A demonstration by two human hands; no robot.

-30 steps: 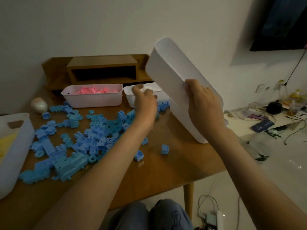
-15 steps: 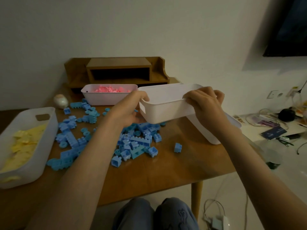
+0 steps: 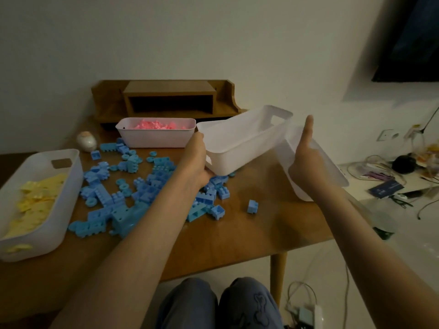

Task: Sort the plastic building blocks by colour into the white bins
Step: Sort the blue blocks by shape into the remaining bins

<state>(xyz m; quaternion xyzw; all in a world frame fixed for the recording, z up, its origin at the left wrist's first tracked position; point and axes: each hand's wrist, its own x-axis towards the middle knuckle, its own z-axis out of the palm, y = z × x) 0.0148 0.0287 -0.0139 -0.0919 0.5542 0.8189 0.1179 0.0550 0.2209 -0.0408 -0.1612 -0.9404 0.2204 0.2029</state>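
Head | left hand point(image 3: 197, 162) grips empty bin point(image 3: 242, 143) | long axis near-left to far-right, mouth up | right hand point(image 3: 308, 167) unclear

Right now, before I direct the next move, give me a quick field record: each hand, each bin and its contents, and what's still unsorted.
left hand: grips near end of empty white bin, beside the blue blocks
right hand: thumb up, in front of second white bin; grip unclear
back bin: pink blocks
left bin: yellow blocks
unsorted: blue blocks, loose on table
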